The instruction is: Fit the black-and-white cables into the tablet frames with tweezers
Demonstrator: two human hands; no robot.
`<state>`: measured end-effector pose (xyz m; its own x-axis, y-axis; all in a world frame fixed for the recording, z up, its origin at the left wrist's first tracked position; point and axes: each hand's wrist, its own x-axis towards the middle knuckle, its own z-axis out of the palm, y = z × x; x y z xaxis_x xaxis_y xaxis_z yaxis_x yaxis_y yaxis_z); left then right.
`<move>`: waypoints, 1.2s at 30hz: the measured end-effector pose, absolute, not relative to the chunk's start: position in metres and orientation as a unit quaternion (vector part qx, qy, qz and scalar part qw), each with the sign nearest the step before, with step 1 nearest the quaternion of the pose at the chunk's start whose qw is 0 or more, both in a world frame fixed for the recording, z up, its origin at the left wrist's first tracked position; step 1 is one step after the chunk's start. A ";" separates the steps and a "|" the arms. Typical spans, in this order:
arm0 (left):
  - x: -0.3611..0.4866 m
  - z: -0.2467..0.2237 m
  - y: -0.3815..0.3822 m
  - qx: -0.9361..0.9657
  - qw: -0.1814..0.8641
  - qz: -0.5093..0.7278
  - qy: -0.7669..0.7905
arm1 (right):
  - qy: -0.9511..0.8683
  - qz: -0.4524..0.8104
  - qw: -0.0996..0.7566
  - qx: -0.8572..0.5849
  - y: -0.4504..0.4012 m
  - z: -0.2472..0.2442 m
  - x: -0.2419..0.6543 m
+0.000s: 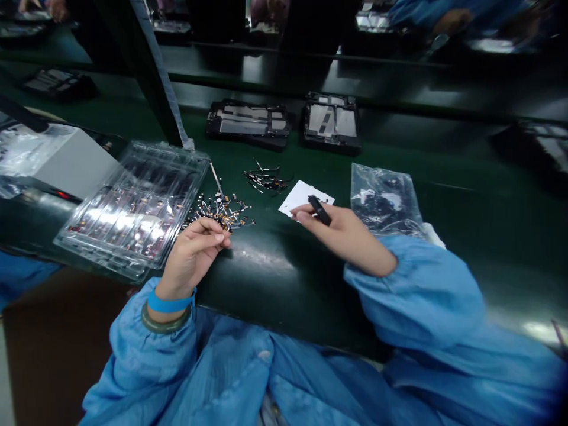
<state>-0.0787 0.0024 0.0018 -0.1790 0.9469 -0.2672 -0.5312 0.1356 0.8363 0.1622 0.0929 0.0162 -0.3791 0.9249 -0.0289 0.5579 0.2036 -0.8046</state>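
Observation:
My left hand is closed in a pinch at the near edge of a pile of small flex-cable parts; whatever lies between its fingertips is too small to name. My right hand holds a black pen-like tool, with the fingertips over a white sheet. Behind and left of that sheet lies a smaller bunch of dark thin cables. A clear plastic bag with dark contents rests beyond my right wrist.
Clear plastic trays with parts stand left, beside a white box. Two black holders with grey pieces lie farther back. A slanted post rises behind the trays. People's hands show across the bench.

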 end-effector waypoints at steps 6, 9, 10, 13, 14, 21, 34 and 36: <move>-0.078 0.001 -0.009 0.253 0.578 0.620 0.467 | -0.741 0.421 0.266 -0.451 0.065 -0.017 0.158; -0.076 0.002 -0.018 0.255 0.574 0.631 0.454 | -0.755 0.429 0.279 -0.411 0.060 -0.022 0.152; -0.074 0.003 -0.021 0.249 0.585 0.635 0.440 | -0.761 0.430 0.294 -0.388 0.059 -0.022 0.150; -0.063 0.005 -0.026 0.188 0.655 0.637 0.360 | -0.767 0.441 0.372 -0.280 0.055 -0.015 0.141; -0.059 0.005 -0.027 0.158 0.681 0.635 0.328 | -0.762 0.450 0.396 -0.243 0.054 -0.011 0.137; -0.031 0.001 -0.027 0.028 0.727 0.644 0.237 | -0.633 0.546 0.514 -0.191 0.037 0.011 0.111; -0.021 -0.006 -0.031 0.068 0.673 0.621 0.396 | -0.791 0.326 0.501 -0.132 0.025 -0.001 0.114; -0.021 -0.009 -0.032 0.064 0.672 0.622 0.396 | -0.809 0.328 0.470 -0.129 0.027 -0.003 0.116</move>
